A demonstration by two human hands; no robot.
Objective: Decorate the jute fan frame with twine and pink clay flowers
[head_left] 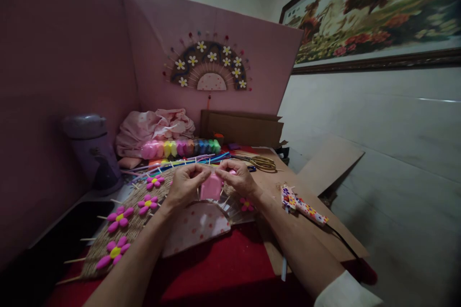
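Between my two hands is a small pink square piece (211, 188), perhaps modelling clay or its packet; I cannot tell which. My left hand (185, 183) pinches at its upper left edge with thumb and fingers pressed together. Opposite it, my right hand (238, 180) pinches at the upper right edge. Both hands are over a large fan of wound twine (135, 220) on thin sticks, decorated with pink clay flowers (120, 219) with yellow centres. A white half-round base with reddish dots (196, 228) forms its lower middle. My forearms cover parts of the fan.
A bag of coloured clay (180, 147) lies behind, near scissors (264, 163) and pipe cleaners (216, 158). A patterned glue gun (302, 206) rests on cardboard at right. A purple bottle (94, 153) stands left. A finished fan (211, 64) hangs on the pink panel.
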